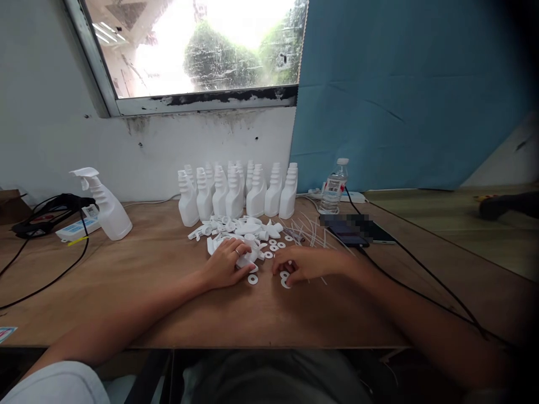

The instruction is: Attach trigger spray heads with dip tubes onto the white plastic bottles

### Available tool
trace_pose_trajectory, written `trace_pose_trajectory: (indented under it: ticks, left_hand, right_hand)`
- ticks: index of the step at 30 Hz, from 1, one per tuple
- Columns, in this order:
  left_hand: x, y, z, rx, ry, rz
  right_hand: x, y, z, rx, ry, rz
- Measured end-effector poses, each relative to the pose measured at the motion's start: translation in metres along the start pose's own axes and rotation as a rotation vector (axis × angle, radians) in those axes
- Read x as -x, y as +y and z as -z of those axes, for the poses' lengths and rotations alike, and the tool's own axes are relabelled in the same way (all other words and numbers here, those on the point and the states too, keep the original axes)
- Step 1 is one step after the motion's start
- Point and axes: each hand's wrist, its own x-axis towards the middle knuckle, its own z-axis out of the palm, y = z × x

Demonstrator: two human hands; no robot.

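Observation:
My left hand point(227, 262) rests at the front of a pile of white plastic sprayer parts point(246, 227), its fingers closed round a white part point(253, 266). My right hand point(295, 264) is lowered to the table with curled fingers, thumb and fingertips at a white ring point(285, 283). Another loose white ring point(252, 279) lies just in front of my left hand. Several more rings point(273, 247) are scattered between the pile and my right hand. Thin clear tubes point(312, 231) lie behind my right hand.
White bottles point(233, 196) without tops stand in rows behind the pile. An assembled spray bottle point(110, 210) stands at left, near a power strip point(78, 227) and black cables. At right are a water bottle point(334, 188) and a phone point(347, 231). A person's foot point(490, 206) shows far right.

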Motion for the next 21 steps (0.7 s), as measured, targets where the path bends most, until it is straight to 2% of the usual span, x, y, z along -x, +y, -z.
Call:
trace_pose_trajectory:
  ticks: [6, 12, 18, 21]
  left_hand:
    - [0.001, -0.004, 0.0, -0.034, -0.027, 0.052]
    - [0.003, -0.005, 0.001, -0.036, -0.022, 0.044]
    - [0.004, -0.007, 0.0, 0.064, 0.067, 0.02]
    - [0.004, -0.007, 0.0, 0.128, -0.015, 0.04]
  right_hand:
    - [-0.007, 0.005, -0.005, -0.088, 0.105, -0.011]
    - [-0.016, 0.009, -0.02, -0.002, 0.337, -0.002]
    - [-0.023, 0.018, -0.03, -0.068, 0.56, 0.016]
    - [-0.025, 0.014, -0.034, -0.121, 0.636, -0.03]
